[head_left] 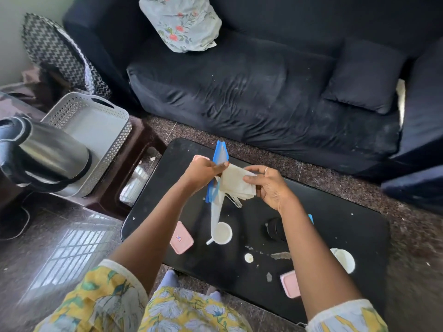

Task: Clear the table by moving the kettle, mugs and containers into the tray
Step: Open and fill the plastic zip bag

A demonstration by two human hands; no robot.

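Note:
Above the black table (335,226), my left hand (203,171) grips a clear zip bag with a blue strip (220,154). My right hand (266,185) holds a folded cream cloth (236,184) against that bag. On the table stand a white mug (222,233), a second white mug (344,259) at the right, a black jar (275,229) and pink containers (181,237) (290,283) (200,158). The steel kettle (48,152) sits at the left, beside the grey perforated tray (96,125), which rests on a brown stool.
A dark blue sofa (263,92) with a floral pillow (182,22) runs behind the table. Crumbs and scraps (280,255) litter the tabletop. A brown stool (134,164) stands left of the table. Glossy floor lies at the lower left.

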